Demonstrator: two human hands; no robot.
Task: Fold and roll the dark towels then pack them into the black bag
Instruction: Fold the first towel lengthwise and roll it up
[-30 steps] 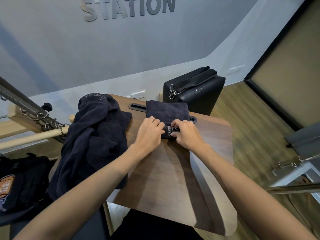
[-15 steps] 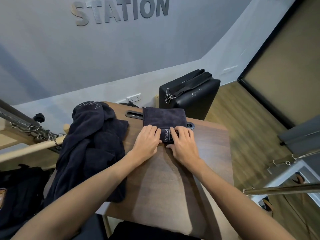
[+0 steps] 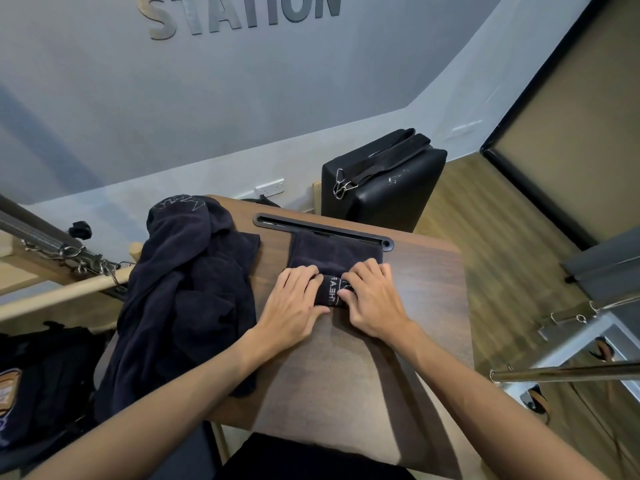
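Both your hands, left (image 3: pixel 292 306) and right (image 3: pixel 372 303), were curled over the rolled end of the towel (image 3: pixel 334 258) mid-desk (image 3: pixel 346 375), roll lying left-to-right, flat part running away toward the slot. Heap of towels (image 3: pixel 183 289) sat left; black bag (image 3: pixel 38 375) was mostly cut off, fingertips hidden.

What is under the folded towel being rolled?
The wooden table lies under the folded towel; its far edge covers part of a black slot. Both hands cover the roll's ends.
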